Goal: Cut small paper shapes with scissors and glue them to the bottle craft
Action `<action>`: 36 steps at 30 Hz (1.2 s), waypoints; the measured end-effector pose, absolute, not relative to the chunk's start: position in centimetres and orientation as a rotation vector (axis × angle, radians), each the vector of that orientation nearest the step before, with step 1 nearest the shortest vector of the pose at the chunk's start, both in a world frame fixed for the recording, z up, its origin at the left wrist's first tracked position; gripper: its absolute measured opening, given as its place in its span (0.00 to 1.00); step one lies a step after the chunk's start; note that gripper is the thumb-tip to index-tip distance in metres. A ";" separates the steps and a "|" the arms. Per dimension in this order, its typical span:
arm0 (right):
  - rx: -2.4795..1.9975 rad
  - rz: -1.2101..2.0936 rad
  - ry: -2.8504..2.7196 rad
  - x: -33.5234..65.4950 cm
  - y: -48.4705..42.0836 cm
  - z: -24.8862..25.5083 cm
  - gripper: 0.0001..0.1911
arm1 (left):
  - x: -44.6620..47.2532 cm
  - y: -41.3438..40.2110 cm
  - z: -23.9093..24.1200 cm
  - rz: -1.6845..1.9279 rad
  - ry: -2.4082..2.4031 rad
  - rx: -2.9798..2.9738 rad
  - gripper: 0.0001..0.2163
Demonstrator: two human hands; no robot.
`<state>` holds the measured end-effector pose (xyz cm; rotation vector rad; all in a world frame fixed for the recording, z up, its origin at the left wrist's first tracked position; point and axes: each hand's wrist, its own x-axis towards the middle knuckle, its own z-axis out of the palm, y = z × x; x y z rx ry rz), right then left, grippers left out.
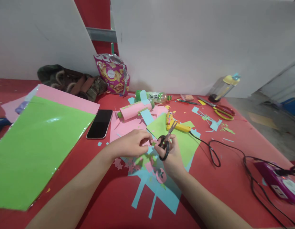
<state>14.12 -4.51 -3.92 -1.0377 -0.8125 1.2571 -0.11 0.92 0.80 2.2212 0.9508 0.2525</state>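
Note:
My right hand (172, 156) grips black-handled scissors (166, 143), blades pointing up and away over a green paper sheet (183, 140). My left hand (130, 143) is closed in a pinch just left of the scissors, fingertips meeting near a small pink paper scrap (151, 142) that I cannot make out well. Beneath both hands lie light blue paper offcuts (161, 194) and small pink cut shapes (130, 167) on the red table (109, 197).
Large green and pink sheets (35, 143) lie at left, a black phone (100, 123) beside them. A pink paper roll (134, 110), yellow glue gun (177, 125) with black cable (233, 152), purple power strip (281, 183), second scissors (222, 111), water bottle (223, 87) and snack bag (113, 73) are further off.

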 end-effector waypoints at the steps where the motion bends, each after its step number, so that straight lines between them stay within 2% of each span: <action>1: -1.037 1.258 -0.816 14.1 -4.5 -4.0 0.19 | -0.1 0.9 0.8 0.244 0.936 2.229 0.09; 4: -1.042 1.249 -0.836 14.1 -4.5 -3.9 0.19 | 0.1 0.8 0.9 0.232 0.939 2.217 0.07; 14: -1.038 1.241 -0.889 14.1 -4.7 -3.6 0.18 | 0.4 0.9 0.9 0.240 0.973 2.161 0.15; 26: -1.062 1.233 -0.945 14.1 -4.8 -3.4 0.18 | 0.4 0.9 0.8 0.302 1.011 2.164 0.14; 36: -0.984 1.532 -0.945 13.8 -5.0 -3.8 0.22 | -0.2 1.3 1.6 0.681 1.231 2.021 0.11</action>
